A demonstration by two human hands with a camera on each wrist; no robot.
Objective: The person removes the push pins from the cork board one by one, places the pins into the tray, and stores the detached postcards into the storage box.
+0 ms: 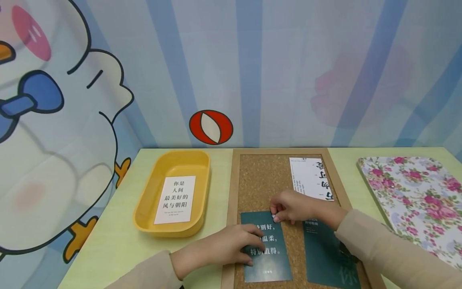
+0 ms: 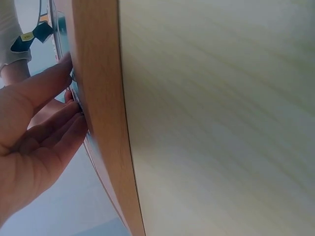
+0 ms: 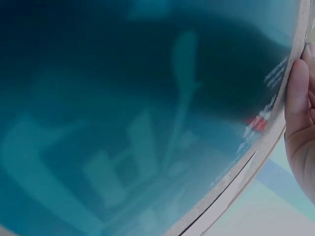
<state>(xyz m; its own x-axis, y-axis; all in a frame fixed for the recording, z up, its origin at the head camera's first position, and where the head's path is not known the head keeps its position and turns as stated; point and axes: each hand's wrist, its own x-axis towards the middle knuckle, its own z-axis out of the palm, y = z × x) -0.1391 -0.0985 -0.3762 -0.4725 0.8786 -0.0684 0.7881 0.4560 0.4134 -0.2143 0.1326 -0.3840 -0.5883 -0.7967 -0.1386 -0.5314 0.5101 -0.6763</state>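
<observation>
A dark green card [image 1: 268, 269] with white lettering lies on the lower left of a wood-framed cork board [image 1: 261, 180]. My left hand [image 1: 227, 245] rests on the card's left side, fingers extended over its lettering. At the card's top edge, my right hand [image 1: 297, 205] pinches a small pale pushpin [image 1: 273, 216] between thumb and forefinger. A second green card [image 1: 332, 257] lies below my right forearm, partly covered by it; its surface fills most of the right wrist view. In the left wrist view, the left fingertips touch down just past the board's wooden frame [image 2: 101, 98].
A white card [image 1: 306, 176] with dark lettering is on the board's upper right, a small pin at its top edge. Left of the board stands a yellow tray [image 1: 144, 212] with another white card [image 1: 175, 200] inside. A flower-patterned board [image 1: 415, 192] lies at right.
</observation>
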